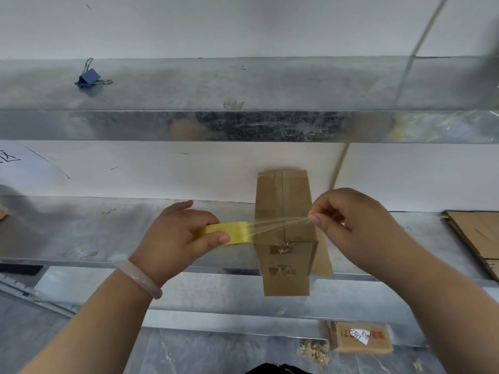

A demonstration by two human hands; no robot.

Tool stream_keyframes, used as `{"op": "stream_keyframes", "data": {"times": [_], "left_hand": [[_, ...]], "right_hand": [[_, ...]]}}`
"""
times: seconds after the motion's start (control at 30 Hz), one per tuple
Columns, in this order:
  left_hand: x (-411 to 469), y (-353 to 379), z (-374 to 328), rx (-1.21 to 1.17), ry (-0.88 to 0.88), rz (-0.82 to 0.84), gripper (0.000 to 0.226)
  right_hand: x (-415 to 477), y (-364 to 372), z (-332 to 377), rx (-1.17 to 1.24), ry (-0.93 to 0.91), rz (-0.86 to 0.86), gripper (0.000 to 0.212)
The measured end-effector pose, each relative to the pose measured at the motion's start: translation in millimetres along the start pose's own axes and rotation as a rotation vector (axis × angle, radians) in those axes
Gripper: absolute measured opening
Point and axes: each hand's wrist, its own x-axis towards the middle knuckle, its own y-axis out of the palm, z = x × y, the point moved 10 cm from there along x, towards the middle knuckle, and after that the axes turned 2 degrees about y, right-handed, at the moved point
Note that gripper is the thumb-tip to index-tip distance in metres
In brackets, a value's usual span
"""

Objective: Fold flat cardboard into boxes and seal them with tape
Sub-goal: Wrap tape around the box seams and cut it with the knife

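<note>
Cardboard box [294,197] lengthwise toward wall; tape [239,232] stretched crosswise.

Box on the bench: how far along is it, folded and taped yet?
Done: the box is folded, its top flaps meeting at a centre seam. In hand: the left hand holds the tape roll, the right hand pinches the free end, stretching a strip across the flaps. Left: stick it down, cut it, then fold the flat cardboard at the right.

Flat cardboard [478,233] cut off right, paper [24,166] left
</note>
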Motion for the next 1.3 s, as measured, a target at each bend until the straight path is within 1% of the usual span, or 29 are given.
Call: {"op": "stream_keyframes", "data": {"times": [0.1, 0.2, 0.27, 0.37, 0.47, 0.67, 0.83, 0.9, 1.07, 1.2, 1.3], "left_hand": [[-5, 5, 4, 0.039, 0.016, 0.012, 0.062], [-7, 10, 5, 0.286, 0.079, 0.007, 0.062], [-9, 9, 12, 0.361, 0.054, -0.01, 0.064], [-10, 10, 12, 0.382, 0.065, -0.046, 0.06], [-7, 20, 7, 0.385, 0.095, -0.058, 0.058], [0, 32, 3, 0.468, 0.129, -0.09, 0.065], [5, 30, 7, 0.608, 0.032, -0.091, 0.07], [5, 32, 8, 0.602, 0.022, -0.079, 0.07], [6, 41, 3, 0.549, 0.102, -0.08, 0.067], [7, 53, 9, 0.575, 0.128, -0.073, 0.063], [5, 67, 18, 0.582, 0.122, -0.021, 0.066]], "right_hand": [[-7, -3, -12, 0.003, 0.039, 0.01, 0.022], [-14, -10, -33, 0.007, 0.098, -0.028, 0.019], [-19, -13, -46, 0.003, 0.134, -0.039, 0.017], [-24, -8, -62, -0.007, 0.175, -0.013, 0.014], [-27, -7, -79, 0.008, 0.216, -0.042, 0.014], [-32, 2, -100, -0.025, 0.239, -0.044, 0.016], [-35, 2, -104, -0.049, 0.217, -0.074, 0.015], [-36, 1, -106, -0.05, 0.219, -0.079, 0.012], [-37, 3, -119, -0.042, 0.26, -0.071, 0.009], [-33, 14, -130, -0.03, 0.28, -0.068, 0.011], [-29, 29, -142, -0.03, 0.309, -0.057, 0.013]]}}
